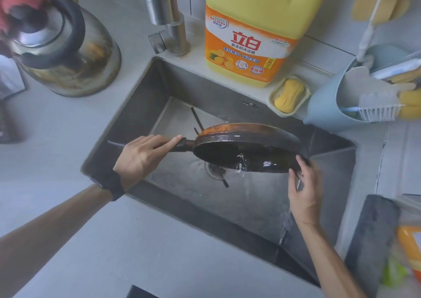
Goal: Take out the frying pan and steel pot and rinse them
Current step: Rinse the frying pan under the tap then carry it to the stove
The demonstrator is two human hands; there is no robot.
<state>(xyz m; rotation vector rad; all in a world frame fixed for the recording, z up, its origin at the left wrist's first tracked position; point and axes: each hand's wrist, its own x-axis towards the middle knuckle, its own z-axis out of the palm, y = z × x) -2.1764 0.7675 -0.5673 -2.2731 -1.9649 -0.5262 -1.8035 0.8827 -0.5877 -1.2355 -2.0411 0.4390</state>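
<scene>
A dark, scorched frying pan (246, 152) hangs tilted over the steel sink (141, 106), its inside facing me and water running off its lower rim. My left hand (143, 156) grips the pan's handle, with a black band on the wrist. My right hand (305, 190) touches the pan's right rim with its fingertips, and water trickles down past the wrist. Chopsticks (197, 121) lie in the sink basin beneath the pan. No steel pot shows in view.
A stained steel kettle (68, 49) stands on the counter at left. The faucet (168, 19) rises behind the sink beside a big yellow detergent jug (250, 35). A soap dish (288, 96) and a blue holder with brushes (355, 99) sit at right. A dark board (373, 236) leans at lower right.
</scene>
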